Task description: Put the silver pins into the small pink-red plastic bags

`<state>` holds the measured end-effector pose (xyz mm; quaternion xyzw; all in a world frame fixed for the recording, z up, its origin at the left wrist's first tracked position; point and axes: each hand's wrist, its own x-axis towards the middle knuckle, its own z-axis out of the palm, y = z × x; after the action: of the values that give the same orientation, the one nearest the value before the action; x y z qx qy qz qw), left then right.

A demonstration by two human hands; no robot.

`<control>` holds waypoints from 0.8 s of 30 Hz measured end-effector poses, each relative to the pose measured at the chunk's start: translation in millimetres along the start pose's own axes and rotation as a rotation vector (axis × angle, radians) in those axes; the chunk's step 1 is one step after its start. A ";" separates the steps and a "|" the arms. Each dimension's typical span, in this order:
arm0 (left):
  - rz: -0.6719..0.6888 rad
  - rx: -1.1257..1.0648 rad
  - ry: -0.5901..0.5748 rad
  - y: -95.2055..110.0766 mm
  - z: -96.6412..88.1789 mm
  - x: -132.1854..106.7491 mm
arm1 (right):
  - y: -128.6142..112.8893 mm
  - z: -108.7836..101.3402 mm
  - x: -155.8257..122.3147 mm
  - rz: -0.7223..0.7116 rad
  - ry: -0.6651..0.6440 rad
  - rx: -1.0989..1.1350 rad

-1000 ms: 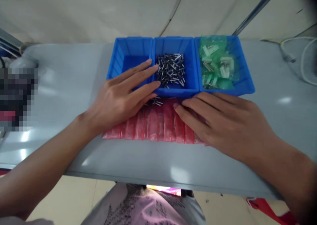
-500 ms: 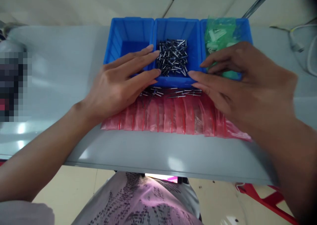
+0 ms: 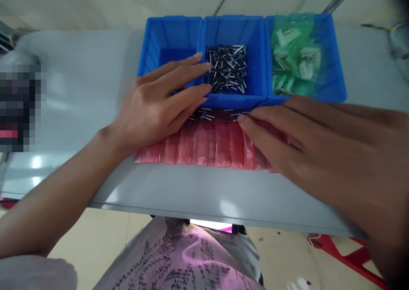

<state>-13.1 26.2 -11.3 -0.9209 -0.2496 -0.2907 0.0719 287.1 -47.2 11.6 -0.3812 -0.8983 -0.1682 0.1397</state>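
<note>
Three blue plastic bins stand in a row. The left bin holds nothing that I can see, the middle bin holds a heap of metal rivets, and the right bin holds green bags of white parts. My left hand lies across the rim between the left and middle bins, fingers spread, holding nothing. Below the bins runs a row of red plastic bags, with loose rivets on top. My right hand rests its fingertips on those bags, hiding their right end.
The bins and bags sit on a grey table with a front edge close to my body. A pixelated object stands at its left end. A red stool frame shows on the floor below right.
My right hand has come back from above the green-bag bin down onto the red bags. My left hand has barely moved, and the whole view has tilted slightly.
</note>
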 end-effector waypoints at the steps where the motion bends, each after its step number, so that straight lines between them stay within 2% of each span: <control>1: 0.022 0.021 0.005 -0.2 0.5 -0.1 | -0.9 0.5 0.0 -0.080 -0.034 -0.101; 3: 0.055 0.047 0.008 -0.5 1.5 -0.5 | -0.9 1.3 2.1 -0.187 -0.078 -0.227; 7: 0.054 0.035 0.018 -1.0 2.4 -2.0 | 2.6 2.1 8.8 -0.238 -0.072 -0.268; 12: 0.105 0.137 -0.019 -3.6 -1.7 -2.6 | 2.8 9.6 11.1 -0.193 0.116 -0.123; 14: 0.113 0.163 0.008 -3.4 -4.3 -1.0 | 2.1 13.5 10.5 -0.163 0.175 -0.026; 21: 0.150 0.204 0.193 6.3 -5.3 5.1 | 4.2 19.3 10.6 -0.197 0.135 0.021; 24: 0.157 0.217 0.216 7.9 -4.5 5.8 | 5.2 21.4 11.9 -0.182 0.190 0.081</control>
<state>-7.3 20.5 -4.2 -0.8878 -0.1979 -0.3527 0.2198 280.3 -27.5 -2.3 -0.2747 -0.9179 -0.1791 0.2236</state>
